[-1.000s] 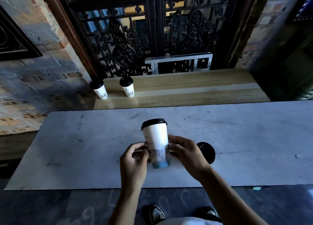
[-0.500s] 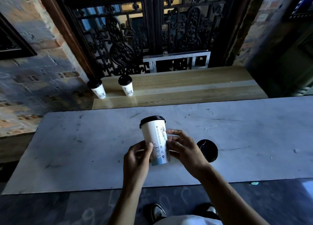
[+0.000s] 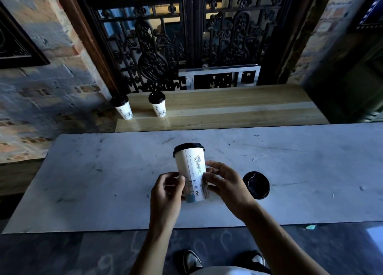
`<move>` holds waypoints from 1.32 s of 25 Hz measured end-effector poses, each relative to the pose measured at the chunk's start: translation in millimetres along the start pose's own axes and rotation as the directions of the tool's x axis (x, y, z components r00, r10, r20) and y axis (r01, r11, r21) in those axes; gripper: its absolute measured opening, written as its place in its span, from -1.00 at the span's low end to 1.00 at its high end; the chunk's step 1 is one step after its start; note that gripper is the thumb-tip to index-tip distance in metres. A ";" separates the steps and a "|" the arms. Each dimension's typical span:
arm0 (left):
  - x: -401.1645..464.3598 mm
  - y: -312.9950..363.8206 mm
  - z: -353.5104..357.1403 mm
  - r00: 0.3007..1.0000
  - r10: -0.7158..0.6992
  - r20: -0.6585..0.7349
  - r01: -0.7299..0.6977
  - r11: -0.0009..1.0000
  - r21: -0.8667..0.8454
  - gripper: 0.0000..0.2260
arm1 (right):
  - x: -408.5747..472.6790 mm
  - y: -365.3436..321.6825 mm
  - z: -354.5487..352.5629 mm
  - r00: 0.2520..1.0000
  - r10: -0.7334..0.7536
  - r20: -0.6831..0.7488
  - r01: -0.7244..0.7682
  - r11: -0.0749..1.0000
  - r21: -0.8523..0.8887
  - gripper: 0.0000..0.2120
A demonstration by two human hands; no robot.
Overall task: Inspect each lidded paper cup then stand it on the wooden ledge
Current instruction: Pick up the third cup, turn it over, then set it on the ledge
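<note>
I hold a tall white paper cup with a black lid and line drawings upright above the marble table. My left hand grips its lower left side and my right hand grips its lower right side. Another lidded cup stands on the table just right of my right hand, seen from above as a black lid. Two more lidded cups stand upright at the left end of the wooden ledge beyond the table.
A dark ornate metal grille rises behind the ledge. Brick walls flank it on both sides. The ledge to the right of the two cups is bare wood. My shoes show below the table's near edge.
The cup has turned in my fingers, showing its seam and a different part of the print. Both hands stay on its lower part in about the same place.
</note>
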State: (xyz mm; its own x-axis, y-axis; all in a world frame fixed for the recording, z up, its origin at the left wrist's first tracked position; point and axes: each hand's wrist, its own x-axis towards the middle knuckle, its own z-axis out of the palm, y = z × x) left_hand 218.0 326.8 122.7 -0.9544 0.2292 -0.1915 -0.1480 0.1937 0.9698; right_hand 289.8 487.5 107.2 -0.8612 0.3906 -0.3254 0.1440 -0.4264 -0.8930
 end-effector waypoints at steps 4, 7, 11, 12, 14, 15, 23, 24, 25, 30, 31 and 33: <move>-6.3 6.3 0.5 1.000 0.027 0.010 -0.026 0.999 -0.035 -0.88 | -3.5 -2.9 4.3 0.999 0.002 0.037 -0.003 1.000 0.029 -0.54; -8.3 5.3 2.0 0.999 0.002 0.044 0.002 0.994 -0.111 -0.82 | -8.2 -10.3 9.1 0.999 -0.004 0.039 0.002 0.999 0.045 -0.56; -4.8 -0.7 1.2 0.999 0.020 0.040 -0.017 0.998 -0.062 -0.90 | -8.1 -10.8 6.9 0.997 -0.028 0.073 0.022 0.997 0.070 -0.67; -3.9 -1.4 1.2 0.999 0.020 0.043 -0.018 0.998 -0.057 -0.94 | -8.3 -10.5 4.8 0.997 -0.041 0.069 0.036 0.996 0.077 -0.67; -2.0 -1.2 2.8 0.999 0.030 0.046 -0.029 0.999 -0.037 -0.94 | -7.8 -10.4 1.7 0.997 -0.067 0.045 0.063 0.995 0.078 -0.65; -1.2 -0.8 4.3 0.998 0.037 0.041 -0.037 0.999 -0.017 -0.92 | -6.9 -9.5 0.1 0.997 -0.074 0.028 0.071 0.995 0.073 -0.64; 1.9 0.6 14.1 0.997 0.082 0.015 -0.082 0.997 -0.012 -0.77 | 3.6 -4.8 -13.5 0.995 -0.084 -0.045 0.086 0.996 0.028 -0.63; 2.3 0.5 15.2 0.997 0.081 0.007 -0.081 0.997 -0.008 -0.76 | 4.1 -5.6 -14.4 0.996 -0.076 -0.047 0.077 0.996 0.038 -0.63; 2.8 0.3 16.5 0.997 0.076 0.000 -0.076 0.997 -0.007 -0.76 | 4.6 -6.7 -14.9 0.997 -0.069 -0.039 0.071 0.997 0.039 -0.64; 3.6 -0.9 19.3 0.997 0.071 -0.007 -0.071 0.997 -0.020 -0.91 | 10.5 -10.5 -18.7 1.000 -0.017 0.023 0.015 0.998 0.063 -0.70; 3.9 -0.8 20.0 0.997 0.077 -0.004 -0.077 0.997 -0.017 -0.91 | 12.8 -11.3 -20.0 0.999 -0.007 0.036 0.005 0.998 0.055 -0.71; 6.1 -1.6 22.8 0.997 0.080 -0.007 -0.080 0.997 -0.014 -0.92 | 17.5 -11.9 -23.8 0.998 -0.003 0.060 0.001 0.999 0.033 -0.70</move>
State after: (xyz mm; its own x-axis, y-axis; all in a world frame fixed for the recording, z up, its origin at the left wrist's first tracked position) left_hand 218.3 349.6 116.5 -0.9649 0.2372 -0.1126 -0.0751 0.1618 0.9840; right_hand 284.7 518.8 104.7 -0.8892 0.3426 -0.3031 0.1263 -0.4529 -0.8826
